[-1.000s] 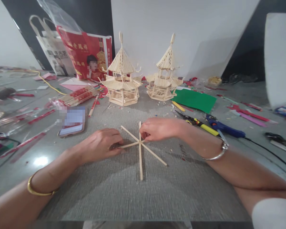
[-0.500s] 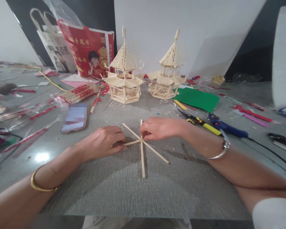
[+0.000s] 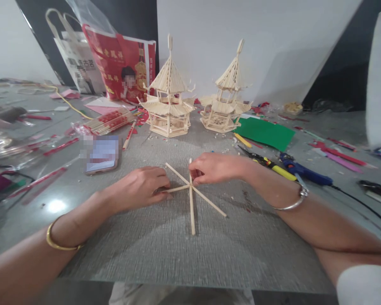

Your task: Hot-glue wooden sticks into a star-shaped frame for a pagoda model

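Stick star (image 3: pixel 191 199): three thin, pale wooden sticks laid flat and crossed at one point into a six-armed star; bare wood, square-cut ends.
Place: centre of the frame, on the grey textured mat (image 3: pixel 184 250), between the two hands.
Axes: one stick runs straight up and down the frame, its longer part toward the lower edge. A second runs from upper left down to lower right. The third lies nearly level, tipping up slightly to the right; its left end is under the left hand, its right part hidden by the right hand.
Left hand (image 3: pixel 139 188): palm down at centre left, fingers together and curled, tips pressing the left end of the near-level stick onto the mat.
Right hand (image 3: pixel 214 168): centre right, fingers bunched and pinched at the crossing point; which stick they clamp I cannot tell.
Wrists: gold bangle (image 3: pixel 59 241) lower left; silver bangle (image 3: pixel 294 199) at right.
Behind, upper centre: two stick-built pagoda models, left pagoda (image 3: pixel 169 95) and right pagoda (image 3: pixel 228 97), standing upright, close together but apart.
Right of them: green sheet (image 3: pixel 266 133) flat on the surface (image 3: pixel 336 190); nearer, yellow-handled pliers (image 3: pixel 266 163) just beside a blue glue gun (image 3: pixel 305 171).
Left: phone (image 3: pixel 101 152); bundle of sticks (image 3: pixel 109 123); red bag (image 3: pixel 120 63) at upper left.
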The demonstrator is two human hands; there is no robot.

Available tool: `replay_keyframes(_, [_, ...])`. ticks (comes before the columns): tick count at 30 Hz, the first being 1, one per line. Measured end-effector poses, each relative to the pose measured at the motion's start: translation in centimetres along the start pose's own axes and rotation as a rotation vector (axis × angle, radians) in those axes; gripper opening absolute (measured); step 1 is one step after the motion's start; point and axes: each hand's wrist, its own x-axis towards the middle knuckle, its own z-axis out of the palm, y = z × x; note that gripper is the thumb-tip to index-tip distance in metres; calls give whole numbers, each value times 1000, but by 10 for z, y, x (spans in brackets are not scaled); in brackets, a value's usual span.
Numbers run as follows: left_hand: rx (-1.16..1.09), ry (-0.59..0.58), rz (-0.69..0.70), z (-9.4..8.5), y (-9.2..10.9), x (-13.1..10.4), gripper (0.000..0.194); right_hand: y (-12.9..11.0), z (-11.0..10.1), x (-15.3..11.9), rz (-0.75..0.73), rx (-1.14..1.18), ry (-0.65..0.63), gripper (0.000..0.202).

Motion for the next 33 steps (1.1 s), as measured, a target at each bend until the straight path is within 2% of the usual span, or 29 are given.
replay_keyframes(10, [4,59,33,1,1,-1,20,-3,-1,0,4,-28,-9,12])
replay_keyframes(18, [12,20,25,-1,3,-1,21,-10,3,-2,45,-130,-34,18])
replay_keyframes(22, [6,29,31,-1,3,-1,23,-6,-6,-7,45,-97,-52,24])
replay_keyframes(25, [6,64,51,0,2,-2,23,3,-22,-22,19,-39,-18,29])
replay_keyframes(26, [15,65,57,1,1,-2,24,6,-29,-29,10,-6,29,31])
replay_keyframes(28, [34,50,60,1,1,-2,24,9,-45,-49,-9,98,208,29])
replay_keyframes(29, [40,41,59,2,1,-2,25,8,-52,-60,-2,153,344,25])
replay_keyframes(31, [40,38,56,2,1,-2,26,4,-63,-82,37,242,708,14])
replay_keyframes(33, [42,48,57,2,1,-2,26,-1,-72,-100,95,268,1043,16])
